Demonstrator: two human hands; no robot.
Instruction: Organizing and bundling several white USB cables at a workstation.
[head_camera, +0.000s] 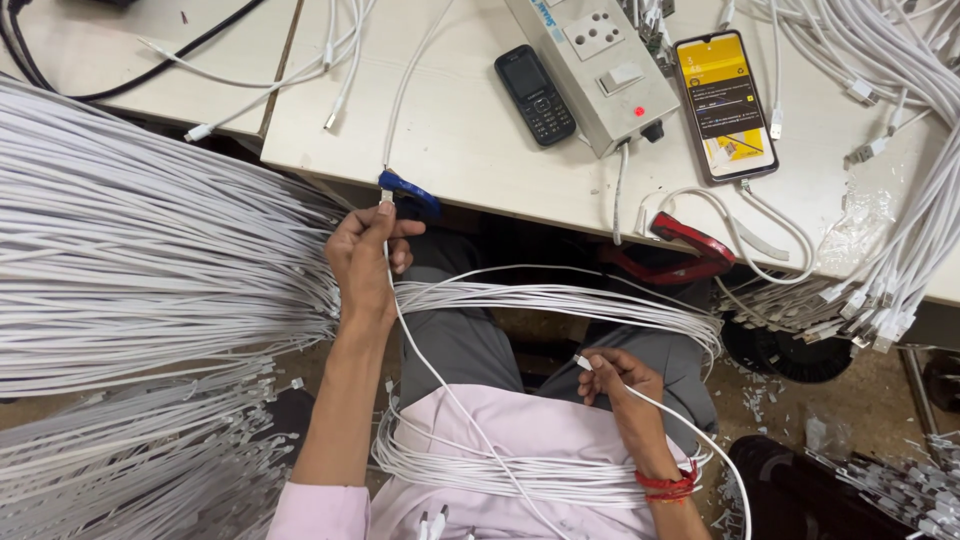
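Note:
My left hand (366, 258) is raised to the table's front edge and pinches one end of a white cable (440, 380) at a blue clip (408, 192) fixed there. That cable runs down across my lap. Over my right thigh, my right hand (622, 388) grips the plug end of a white cable (583, 362). A bundle of white cables (560, 300) drapes across my lap between both hands, and more loops (500, 470) lie against my pink shirt.
A large sheaf of white cables (150, 260) fills the left. On the table (460, 130) lie a black keypad phone (535, 95), a grey socket box (600, 70) and a smartphone with lit screen (725, 105). A red clip (690, 240) sits at the edge; more cables (890, 150) hang right.

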